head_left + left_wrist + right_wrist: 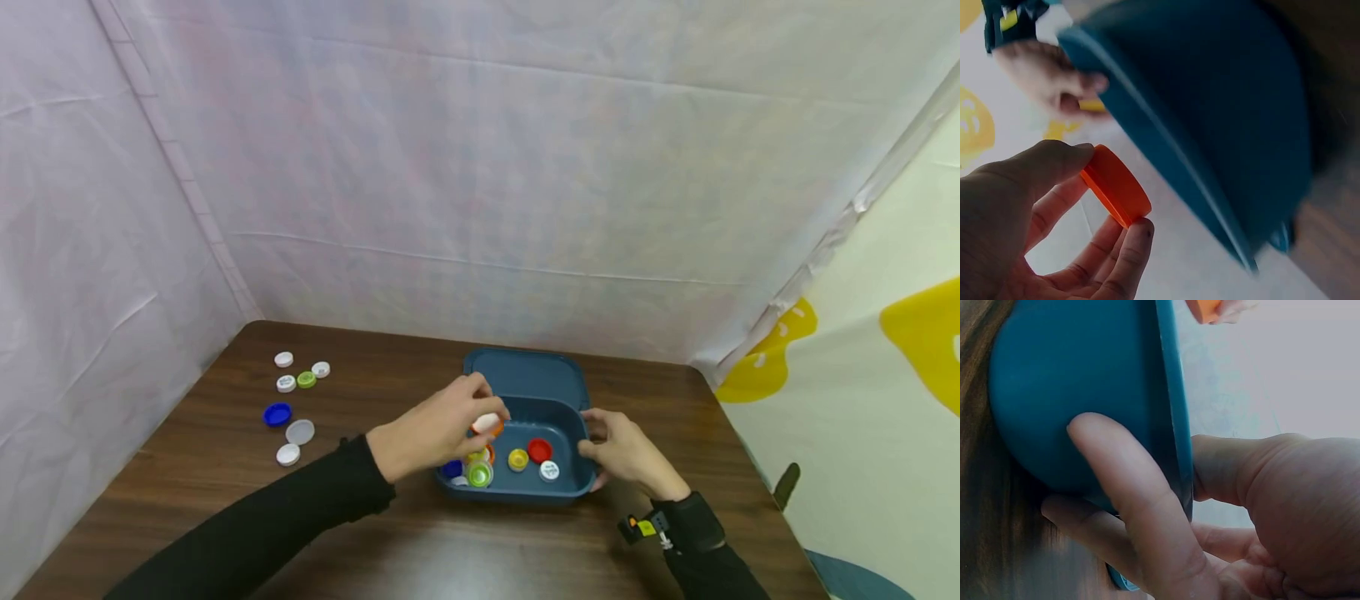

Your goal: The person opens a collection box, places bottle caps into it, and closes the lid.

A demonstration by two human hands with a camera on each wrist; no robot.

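Observation:
My left hand (438, 421) is over the left part of a blue lidded box (517, 497), pinching an orange bottle cap (1116, 186) between thumb and fingertips. In the head view the held cap shows a white face with an orange edge. My right hand (630, 454) grips the box's right wall, with fingers (1135, 481) against its outside. Inside lie a red cap (539, 451), a yellow cap (517, 460), a white cap (550, 472), a green cap (480, 474) and a blue cap (452, 468). Some caps are partly hidden by my left hand.
The box's lid (528, 375) lies folded open behind it. On the left of the brown table (375, 375) are several loose caps, among them a blue cap (277, 414), a green cap (306, 380) and a translucent cap (300, 432). White sheeting (480, 208) hangs behind.

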